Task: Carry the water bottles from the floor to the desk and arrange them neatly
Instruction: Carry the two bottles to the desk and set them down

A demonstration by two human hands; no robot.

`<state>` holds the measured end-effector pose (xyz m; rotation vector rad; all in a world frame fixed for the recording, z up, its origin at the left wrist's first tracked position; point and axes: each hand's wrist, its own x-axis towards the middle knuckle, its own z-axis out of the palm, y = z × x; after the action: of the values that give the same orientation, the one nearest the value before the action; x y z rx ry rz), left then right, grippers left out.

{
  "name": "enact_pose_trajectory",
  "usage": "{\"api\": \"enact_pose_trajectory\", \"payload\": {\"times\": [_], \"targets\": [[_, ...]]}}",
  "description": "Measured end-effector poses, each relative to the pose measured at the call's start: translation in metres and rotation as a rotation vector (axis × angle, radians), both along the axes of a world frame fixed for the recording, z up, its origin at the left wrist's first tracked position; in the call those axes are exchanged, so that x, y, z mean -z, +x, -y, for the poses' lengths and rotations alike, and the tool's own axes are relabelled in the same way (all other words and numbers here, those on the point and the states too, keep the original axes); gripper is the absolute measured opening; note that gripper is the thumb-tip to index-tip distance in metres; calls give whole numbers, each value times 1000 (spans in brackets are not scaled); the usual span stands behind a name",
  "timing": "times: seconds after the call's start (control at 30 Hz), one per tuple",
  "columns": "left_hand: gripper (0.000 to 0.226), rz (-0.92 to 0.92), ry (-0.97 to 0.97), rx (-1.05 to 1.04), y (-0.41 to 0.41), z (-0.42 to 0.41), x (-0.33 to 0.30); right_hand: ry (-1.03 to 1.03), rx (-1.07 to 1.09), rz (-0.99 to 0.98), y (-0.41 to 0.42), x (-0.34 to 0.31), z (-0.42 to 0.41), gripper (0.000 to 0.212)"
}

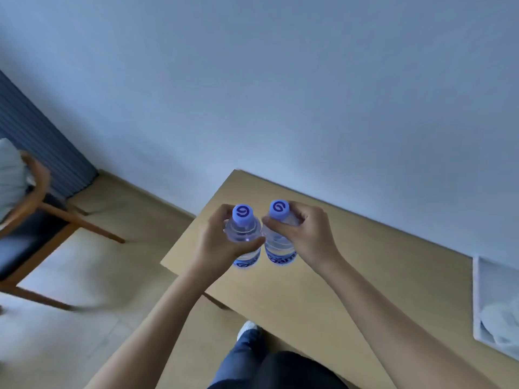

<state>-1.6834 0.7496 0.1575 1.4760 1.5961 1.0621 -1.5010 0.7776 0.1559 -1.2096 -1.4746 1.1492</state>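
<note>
Two clear water bottles with pale blue caps and blue labels are upright side by side over the left end of the wooden desk (351, 276). My left hand (216, 242) grips the left bottle (243, 231) around its shoulder. My right hand (306, 234) grips the right bottle (279, 242) just under its cap. The bottles nearly touch each other. Their bases are hidden behind their own bodies, so I cannot tell whether they rest on the desk or hang just above it.
A white tray (477, 299) with crumpled white material sits at the desk's right end. A wooden chair (42, 220) with a dark seat stands on the floor to the left. The desk backs onto a white wall. My leg and shoe (247, 329) are below the desk's front edge.
</note>
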Motion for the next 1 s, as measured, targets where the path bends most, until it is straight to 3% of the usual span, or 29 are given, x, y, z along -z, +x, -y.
{"api": "enact_pose_trajectory", "payload": {"times": [0.2, 0.6, 1.0], "targets": [[54, -215, -82, 91, -55, -93, 38, -49, 194, -3, -44, 16, -69, 20], [50, -213, -230, 177, -72, -209, 76, -168, 429, 52, -68, 56, -166, 12], [50, -180, -244, 204, -68, -248, 91, -189, 497, 36, -65, 80, -183, 19]]}}
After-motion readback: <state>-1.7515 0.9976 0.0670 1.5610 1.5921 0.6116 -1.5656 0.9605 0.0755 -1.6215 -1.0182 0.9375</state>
